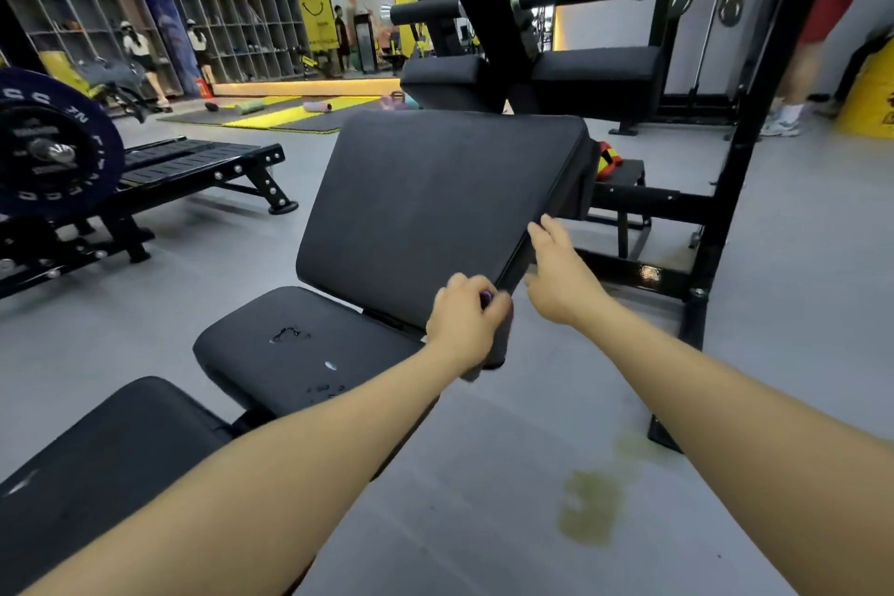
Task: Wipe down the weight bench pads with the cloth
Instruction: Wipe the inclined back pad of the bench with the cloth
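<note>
at the back pad (435, 208) edge, left hand (464, 319) grips perhaps a cloth (498, 344).

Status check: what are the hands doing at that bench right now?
Left hand closed on dark cloth at backrest pad lower corner. Right hand open, fingers on the pad's side edge. Seat pad shows scuffs. Nothing blocking.

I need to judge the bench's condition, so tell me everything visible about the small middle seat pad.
The middle seat pad is black, rounded and padded, apparently vinyl or leather-like. It lies roughly flat between the big tilted back pad and another pad nearer the camera. Its top is torn, with a ragged rip and small pale scuffs. The left forearm crosses over its near right edge; contact cannot be told.
</note>
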